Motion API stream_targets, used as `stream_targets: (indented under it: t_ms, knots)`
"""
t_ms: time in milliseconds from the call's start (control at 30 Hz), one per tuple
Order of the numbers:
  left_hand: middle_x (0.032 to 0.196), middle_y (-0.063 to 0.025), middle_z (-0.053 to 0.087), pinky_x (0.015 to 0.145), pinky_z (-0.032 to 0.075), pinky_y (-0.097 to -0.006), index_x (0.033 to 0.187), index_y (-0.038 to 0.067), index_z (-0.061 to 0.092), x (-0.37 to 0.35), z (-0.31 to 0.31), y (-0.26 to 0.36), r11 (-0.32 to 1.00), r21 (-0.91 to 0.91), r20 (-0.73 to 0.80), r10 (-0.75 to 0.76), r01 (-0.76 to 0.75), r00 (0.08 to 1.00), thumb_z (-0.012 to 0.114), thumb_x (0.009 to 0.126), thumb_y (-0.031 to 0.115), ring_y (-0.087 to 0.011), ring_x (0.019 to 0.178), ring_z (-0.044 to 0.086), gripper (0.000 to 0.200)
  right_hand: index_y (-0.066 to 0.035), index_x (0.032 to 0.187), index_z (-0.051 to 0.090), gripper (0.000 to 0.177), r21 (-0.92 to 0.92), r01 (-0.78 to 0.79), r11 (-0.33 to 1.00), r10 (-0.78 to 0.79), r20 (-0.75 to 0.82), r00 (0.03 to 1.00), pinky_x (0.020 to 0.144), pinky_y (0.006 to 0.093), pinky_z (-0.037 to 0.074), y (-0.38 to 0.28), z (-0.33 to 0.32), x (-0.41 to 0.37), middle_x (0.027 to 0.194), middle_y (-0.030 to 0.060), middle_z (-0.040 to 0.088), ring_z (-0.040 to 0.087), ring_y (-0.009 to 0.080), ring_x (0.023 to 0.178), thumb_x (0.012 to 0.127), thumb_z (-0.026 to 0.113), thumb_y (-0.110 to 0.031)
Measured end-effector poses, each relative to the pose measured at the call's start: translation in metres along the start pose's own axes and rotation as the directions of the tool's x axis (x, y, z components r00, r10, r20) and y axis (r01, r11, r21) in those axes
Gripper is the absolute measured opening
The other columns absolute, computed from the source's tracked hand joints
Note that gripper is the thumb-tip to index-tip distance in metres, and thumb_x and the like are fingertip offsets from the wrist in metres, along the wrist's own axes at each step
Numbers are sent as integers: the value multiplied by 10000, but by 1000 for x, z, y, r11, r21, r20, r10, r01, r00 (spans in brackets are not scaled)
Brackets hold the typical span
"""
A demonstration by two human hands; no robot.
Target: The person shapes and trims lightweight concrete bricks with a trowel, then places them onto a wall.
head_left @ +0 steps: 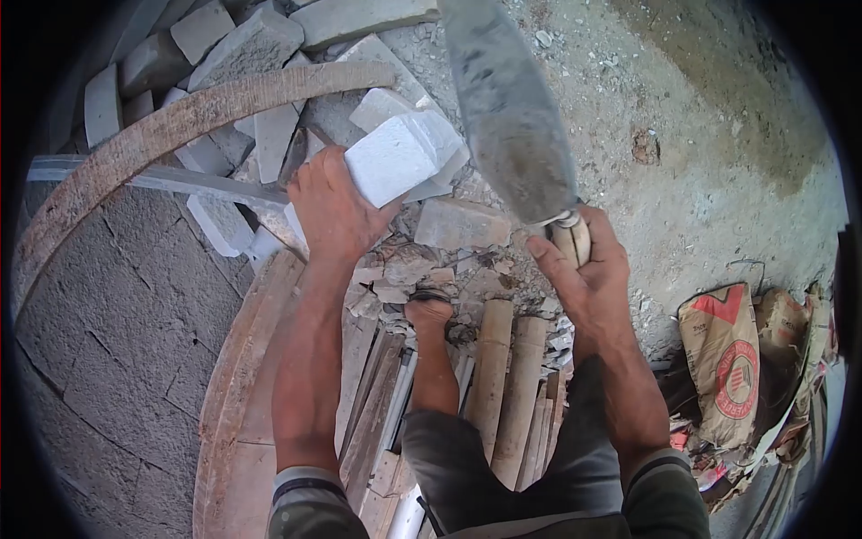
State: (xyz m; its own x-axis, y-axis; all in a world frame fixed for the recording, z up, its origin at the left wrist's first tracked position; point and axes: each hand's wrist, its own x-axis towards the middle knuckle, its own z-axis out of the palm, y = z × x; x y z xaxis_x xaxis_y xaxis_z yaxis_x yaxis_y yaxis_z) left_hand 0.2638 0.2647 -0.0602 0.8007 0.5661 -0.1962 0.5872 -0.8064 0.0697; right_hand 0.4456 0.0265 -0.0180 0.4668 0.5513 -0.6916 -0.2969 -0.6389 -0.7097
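Note:
My left hand [334,205] is closed around one end of a pale, whitish block [392,160], held above a heap of broken blocks. In my right hand [584,269] is the light-coloured handle of a trowel [519,135]. Its broad grey blade points away from me, with darker smears on the metal, and its far tip runs up to the top of the view. The block and the blade are apart, the blade to the right. The fingers of my left hand are partly hidden behind the block.
Broken blocks [247,49] lie heaped at the upper left, with a curved wooden strip [206,112] across them. A grey block wall [126,296] stands at the left. Bamboo poles [490,368] and planks lie around my legs. Torn paper sacks [721,359] are at the right.

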Motion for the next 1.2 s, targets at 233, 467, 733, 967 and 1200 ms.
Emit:
stream_targets:
  t_ms: [233,467,733,967,1200]
  knots:
    - [1108,-140,540,873,380,-483,1199,27,503,-3,-4,5,999,6,36,-38,38,999,869,606,432,-349,1047,515,807,-32,1098,544,321,-259,180,949,-223,-145,964,615,271,491,10,11,36,760,70,649,615,93,731,897,733,-196]
    - [1085,-141,540,869,381,-489,1204,33,501,-9,3,-1,997,-14,8,-77,77,997,864,594,445,-348,1022,519,820,-24,1061,620,169,-49,23,999,-29,-120,992,591,259,477,-39,-10,20,832,10,657,595,91,689,926,677,-108]
    - [1072,-134,540,807,374,-461,1185,29,498,-19,7,6,997,-43,-94,-62,58,994,858,573,405,-336,970,516,804,-32,1023,574,306,-619,96,780,18,174,985,687,483,541,-26,-25,33,835,248,680,682,416,791,857,705,-252]
    - [1064,-136,548,812,367,-472,1187,23,498,-22,6,13,997,-44,-109,-62,57,992,859,565,421,-337,938,520,822,24,1067,593,312,-734,196,650,-15,245,969,670,390,553,8,-3,50,761,228,673,693,375,716,877,688,-204]
    - [1076,-135,556,799,359,-459,1191,12,499,-27,16,11,997,-16,-159,-80,78,984,852,572,485,-338,955,526,855,-4,1041,581,303,-263,497,827,-545,-157,824,668,446,542,17,4,35,785,220,678,680,416,729,860,695,-219]
